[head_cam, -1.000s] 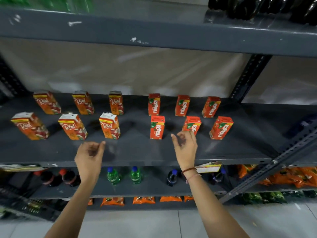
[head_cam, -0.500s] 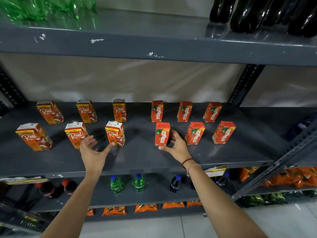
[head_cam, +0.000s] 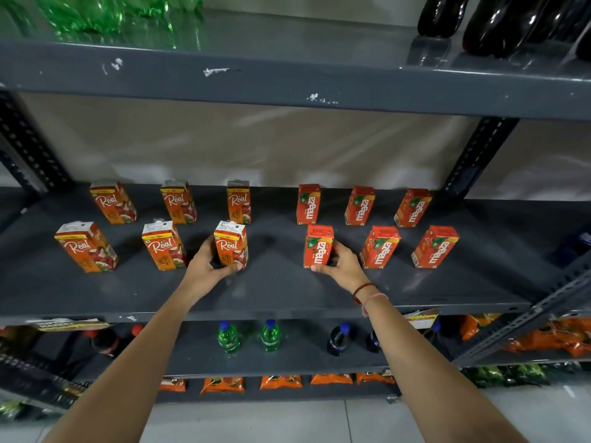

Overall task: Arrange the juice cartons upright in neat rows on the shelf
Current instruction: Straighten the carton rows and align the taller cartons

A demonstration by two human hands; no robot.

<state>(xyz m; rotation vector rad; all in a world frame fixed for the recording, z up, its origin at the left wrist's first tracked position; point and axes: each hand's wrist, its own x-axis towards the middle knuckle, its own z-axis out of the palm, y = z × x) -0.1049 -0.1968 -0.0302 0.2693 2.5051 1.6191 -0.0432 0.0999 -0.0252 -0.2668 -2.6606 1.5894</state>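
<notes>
Small juice cartons stand upright in two rows on the dark grey shelf [head_cam: 281, 292]. Orange Real cartons fill the left half, red Maaza cartons the right half. My left hand [head_cam: 208, 266] wraps around the front-row Real carton [head_cam: 231, 246] nearest the middle, thumb under its base. My right hand [head_cam: 340, 263] grips the front-row Maaza carton [head_cam: 318, 246] from its right side. Two more front Real cartons [head_cam: 86, 247] [head_cam: 163, 246] stand to the left. Two more front Maaza cartons [head_cam: 380, 247] [head_cam: 435, 247] stand to the right. Three cartons of each brand line the back row.
The upper shelf [head_cam: 287, 81] hangs low overhead with green bottles [head_cam: 105, 11] and dark bottles [head_cam: 499, 20]. A slanted perforated post [head_cam: 473, 161] rises at the right back. Below are small soda bottles [head_cam: 270, 335] and orange snack packets [head_cam: 281, 382].
Both hands moved forward onto the shelf; one second ago they hovered open at the front edge, and now each has closed around a front-row carton.
</notes>
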